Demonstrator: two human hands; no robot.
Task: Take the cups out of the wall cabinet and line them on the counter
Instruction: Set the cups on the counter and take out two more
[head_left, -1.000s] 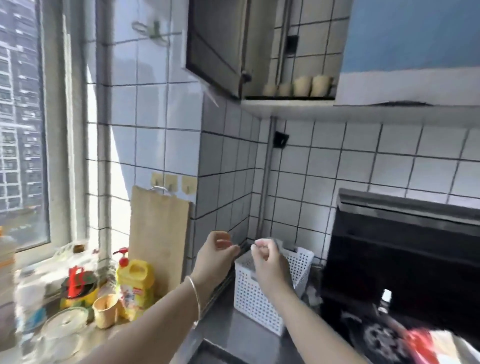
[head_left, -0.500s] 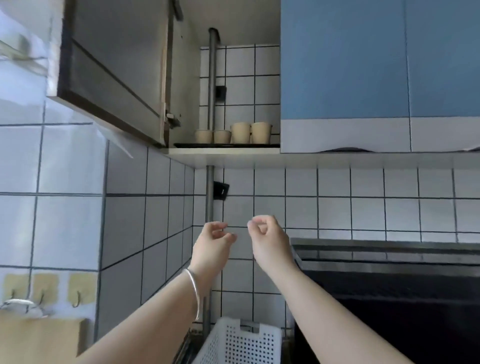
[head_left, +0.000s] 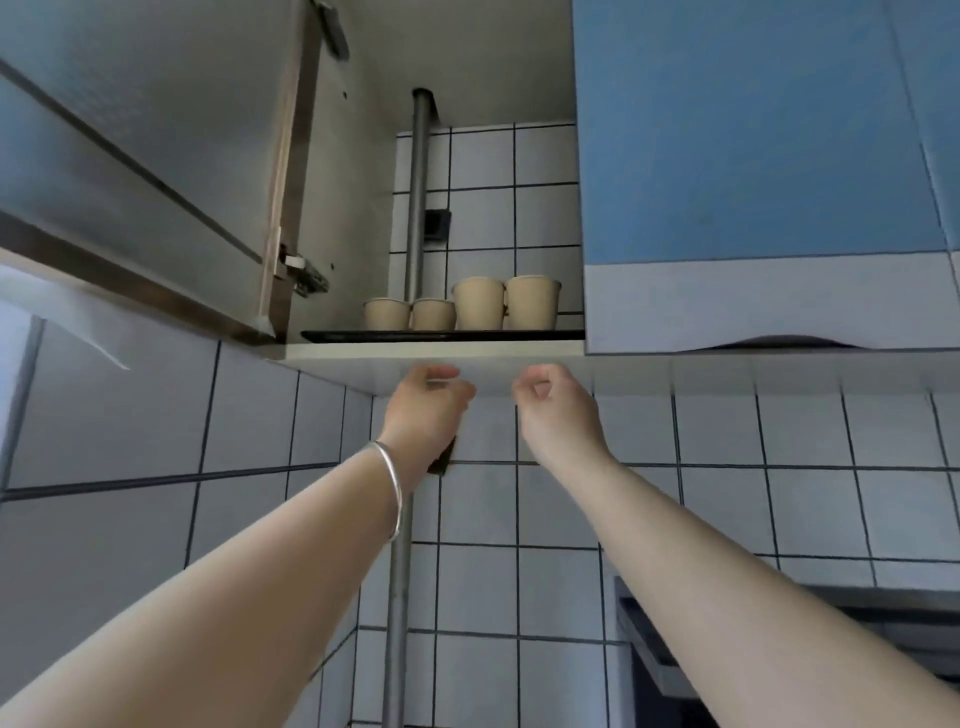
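Observation:
Several beige cups stand in a row on a dark tray (head_left: 363, 335) inside the open wall cabinet. Two short cups (head_left: 387, 314) (head_left: 434, 314) are on the left and two taller ones (head_left: 479, 303) (head_left: 533, 302) on the right. My left hand (head_left: 428, 410) is raised just under the cabinet's shelf edge (head_left: 332, 353), below the short cups, fingers loosely curled and holding nothing. My right hand (head_left: 556, 408) hangs beside it below the tall cups, also curled and empty. Neither hand touches a cup.
The cabinet door (head_left: 140, 156) is swung open to the left and juts toward me. A shut blue cabinet (head_left: 753, 130) adjoins on the right. A metal pipe (head_left: 418, 197) runs down the tiled corner. The range hood (head_left: 779, 623) sits at lower right.
The view has tilted up from the counter to the cabinet. Both hands have risen from the white basket to just under the cabinet shelf.

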